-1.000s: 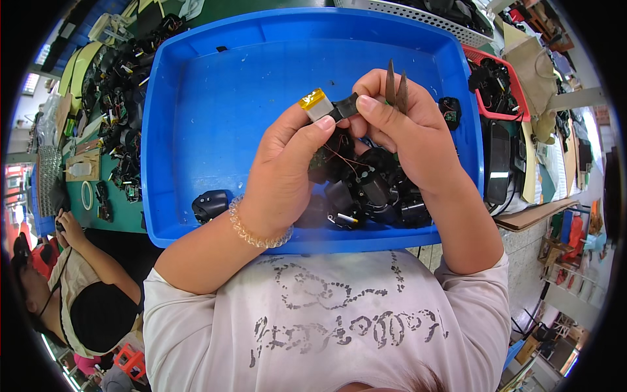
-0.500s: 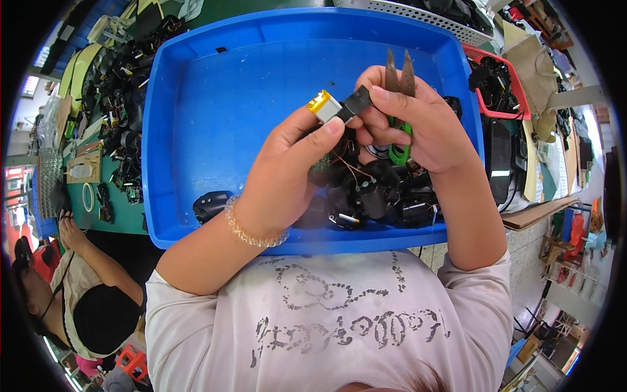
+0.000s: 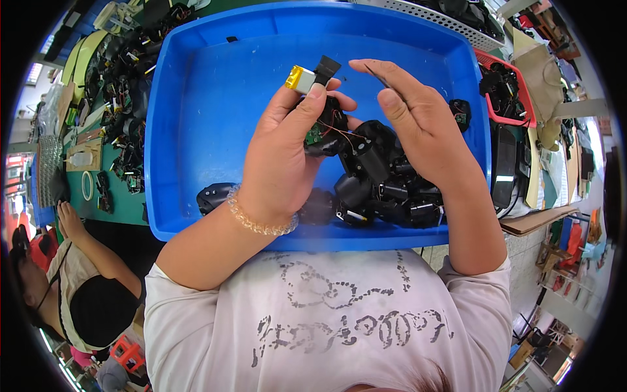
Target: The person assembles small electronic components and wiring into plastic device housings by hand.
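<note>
My left hand (image 3: 277, 147) pinches a small silver battery pack (image 3: 303, 80) with a yellow end between thumb and fingers. A strip of black tape (image 3: 327, 69) sticks up from the battery's other end. Beneath it, against the same hand, is a black housing with a green circuit board (image 3: 315, 135); thin reddish wires run from it toward a black cylindrical part (image 3: 373, 162). To the right, my right hand (image 3: 428, 127) is raised with index finger and thumb apart. A dark pointed metal tool (image 3: 386, 81) shows edge-on along its fingers; the rest is hidden by the hand.
Under my hands is a large blue bin (image 3: 154, 150) with several black housings (image 3: 392, 189) heaped at its near right. Piles of parts (image 3: 127, 98) cover the green bench at left. A red basket (image 3: 532, 117) stands at right. Another person (image 3: 98, 287) sits at lower left.
My right hand has let go of the black tape and moved right, turning the pointed tool edge-on. My left hand has shifted left and up with the battery; the tape now sticks up.
</note>
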Available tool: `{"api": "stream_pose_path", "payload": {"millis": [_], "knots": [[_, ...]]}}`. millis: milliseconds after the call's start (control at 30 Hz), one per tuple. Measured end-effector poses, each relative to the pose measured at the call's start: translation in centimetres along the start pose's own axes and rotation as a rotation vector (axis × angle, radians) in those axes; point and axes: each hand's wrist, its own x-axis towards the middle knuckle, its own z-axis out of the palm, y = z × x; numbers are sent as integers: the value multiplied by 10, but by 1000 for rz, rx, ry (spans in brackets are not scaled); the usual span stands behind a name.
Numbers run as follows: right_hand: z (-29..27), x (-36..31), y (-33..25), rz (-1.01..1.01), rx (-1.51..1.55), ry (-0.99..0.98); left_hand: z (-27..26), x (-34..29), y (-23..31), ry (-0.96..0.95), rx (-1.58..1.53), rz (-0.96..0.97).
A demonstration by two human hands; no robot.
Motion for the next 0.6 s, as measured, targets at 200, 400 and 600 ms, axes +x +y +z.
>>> {"api": "stream_pose_path", "payload": {"millis": [200,400,600], "knots": [[2,-3,-8,17,-260,-86,10,-3,-7,130,-13,72],[1,-2,-14,-18,-204,-53,6,-5,-9,68,47,70],[3,-4,-13,21,-79,-65,8,-7,-11,42,63,51]]}}
